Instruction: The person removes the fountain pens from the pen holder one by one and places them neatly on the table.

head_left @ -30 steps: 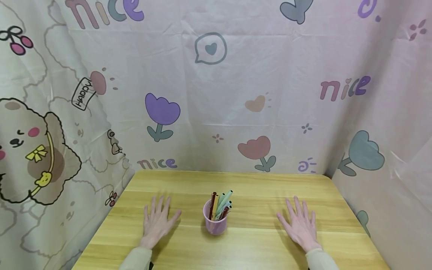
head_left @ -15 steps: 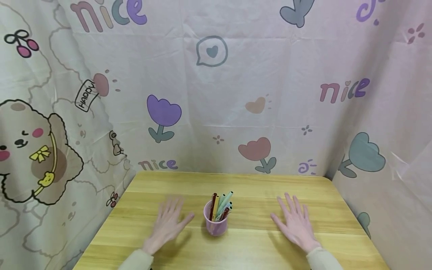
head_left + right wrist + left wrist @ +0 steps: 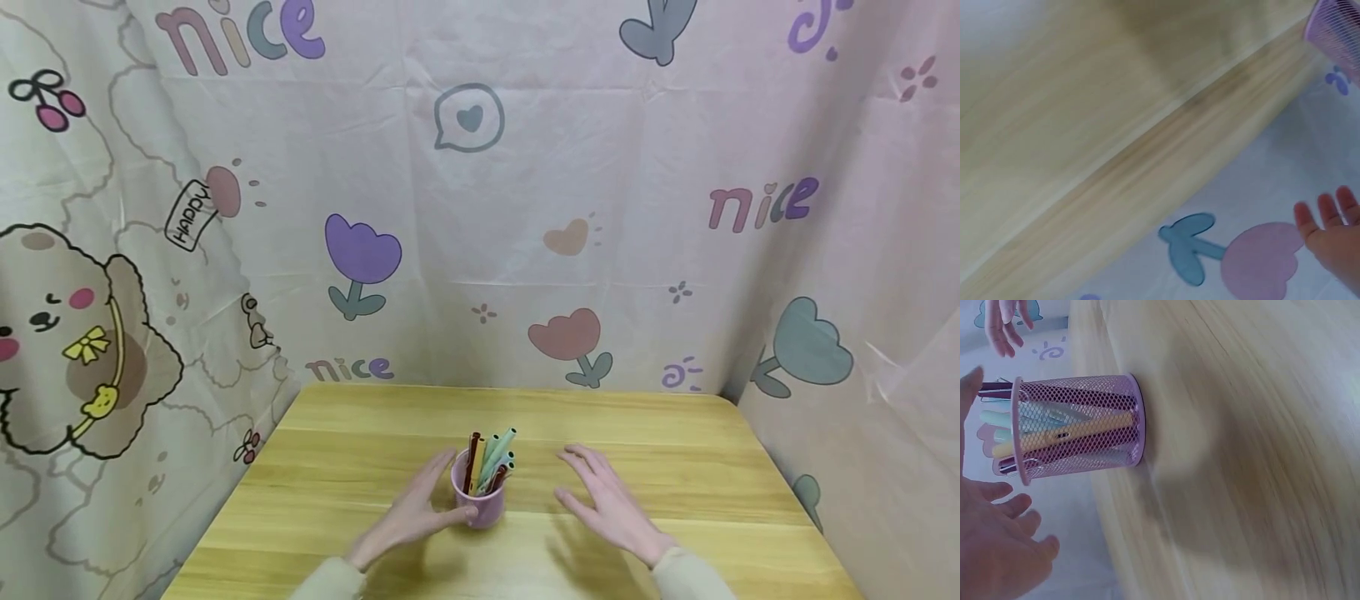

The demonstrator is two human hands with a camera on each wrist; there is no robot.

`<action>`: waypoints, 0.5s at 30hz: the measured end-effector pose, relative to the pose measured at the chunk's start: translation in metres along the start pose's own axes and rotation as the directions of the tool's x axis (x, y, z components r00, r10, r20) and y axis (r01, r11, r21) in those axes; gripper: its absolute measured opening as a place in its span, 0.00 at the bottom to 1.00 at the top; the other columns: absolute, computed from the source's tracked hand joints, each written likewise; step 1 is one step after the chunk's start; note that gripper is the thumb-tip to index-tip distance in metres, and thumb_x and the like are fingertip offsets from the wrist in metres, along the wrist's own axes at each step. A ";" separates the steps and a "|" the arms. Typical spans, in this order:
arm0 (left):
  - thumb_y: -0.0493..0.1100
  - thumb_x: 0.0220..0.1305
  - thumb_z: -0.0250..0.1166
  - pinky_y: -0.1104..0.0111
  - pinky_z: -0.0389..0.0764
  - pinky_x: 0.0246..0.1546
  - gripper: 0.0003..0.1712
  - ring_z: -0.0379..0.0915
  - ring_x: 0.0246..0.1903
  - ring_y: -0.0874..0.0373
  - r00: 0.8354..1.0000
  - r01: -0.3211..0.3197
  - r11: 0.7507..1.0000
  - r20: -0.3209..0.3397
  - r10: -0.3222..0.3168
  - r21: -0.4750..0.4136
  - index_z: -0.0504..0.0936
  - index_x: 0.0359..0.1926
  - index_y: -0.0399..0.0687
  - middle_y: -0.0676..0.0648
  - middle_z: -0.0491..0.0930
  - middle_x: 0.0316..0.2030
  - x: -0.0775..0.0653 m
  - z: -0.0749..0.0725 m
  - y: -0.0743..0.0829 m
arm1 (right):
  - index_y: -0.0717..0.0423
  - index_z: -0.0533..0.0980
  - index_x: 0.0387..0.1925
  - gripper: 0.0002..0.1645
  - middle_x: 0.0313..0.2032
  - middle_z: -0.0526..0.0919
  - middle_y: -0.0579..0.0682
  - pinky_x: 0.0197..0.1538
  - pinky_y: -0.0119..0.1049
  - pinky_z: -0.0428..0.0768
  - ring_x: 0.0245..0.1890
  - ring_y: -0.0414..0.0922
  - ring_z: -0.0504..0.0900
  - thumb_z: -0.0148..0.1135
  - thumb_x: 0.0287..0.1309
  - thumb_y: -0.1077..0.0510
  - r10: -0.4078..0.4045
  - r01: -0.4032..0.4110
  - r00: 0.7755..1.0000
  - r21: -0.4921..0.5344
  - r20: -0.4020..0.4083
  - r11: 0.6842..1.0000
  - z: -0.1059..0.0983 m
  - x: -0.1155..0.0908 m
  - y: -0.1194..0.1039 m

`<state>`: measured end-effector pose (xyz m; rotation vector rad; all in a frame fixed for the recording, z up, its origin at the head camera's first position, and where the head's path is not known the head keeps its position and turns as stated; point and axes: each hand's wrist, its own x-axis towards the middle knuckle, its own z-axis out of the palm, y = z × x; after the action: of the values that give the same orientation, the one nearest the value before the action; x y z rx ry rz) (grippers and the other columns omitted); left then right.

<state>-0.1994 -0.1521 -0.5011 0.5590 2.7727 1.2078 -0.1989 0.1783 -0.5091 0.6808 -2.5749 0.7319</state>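
A pink mesh pen cup [image 3: 489,510] stands upright on the wooden table, filled with several pens [image 3: 495,457] in dark red, yellow and pale green. My left hand [image 3: 412,510] is spread at the cup's left side, its thumb overlapping the front of the cup in the head view. In the left wrist view, the fingers [image 3: 1019,519] and thumb are parted around the cup's rim end, with a gap to the mesh [image 3: 1085,434]. To the right of the cup, my right hand [image 3: 611,504] hovers with slightly bent fingers and holds nothing. The cup's edge [image 3: 1335,31] shows in the right wrist view's corner.
The light wood table [image 3: 300,467] runs back to a printed cloth [image 3: 480,208] hung behind it. More cloth hangs along the left [image 3: 210,333] and right [image 3: 892,467] sides.
Both hands have moved inward from the table's sides toward the pen cup. The left hand has come right up to it, while the right stays farther off. The cup stays in place.
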 end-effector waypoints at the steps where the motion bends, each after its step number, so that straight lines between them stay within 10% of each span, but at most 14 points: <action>1: 0.61 0.54 0.74 0.24 0.57 0.66 0.60 0.53 0.74 0.29 1.000 -0.004 0.999 0.007 0.005 -0.033 0.54 0.78 0.43 0.32 0.53 0.77 0.001 0.001 -0.001 | 0.51 0.72 0.67 0.34 0.65 0.75 0.54 0.62 0.61 0.80 0.65 0.54 0.74 0.68 0.61 0.48 -0.015 0.015 1.000 0.020 -0.003 1.000 0.001 0.002 -0.003; 15: 0.47 0.51 0.79 0.33 0.63 0.70 0.61 0.62 0.70 0.29 0.994 -0.089 0.956 0.029 0.101 -0.281 0.52 0.76 0.31 0.27 0.61 0.72 0.022 0.014 -0.015 | 0.53 0.81 0.56 0.24 0.44 0.80 0.42 0.43 0.32 0.84 0.42 0.41 0.78 0.72 0.56 0.61 -0.207 0.195 0.978 0.290 0.011 0.937 0.021 0.034 -0.027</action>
<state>-0.2212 -0.1441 -0.5203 0.6868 2.5016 1.5533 -0.2169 0.1348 -0.4994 1.0415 -2.4085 1.0429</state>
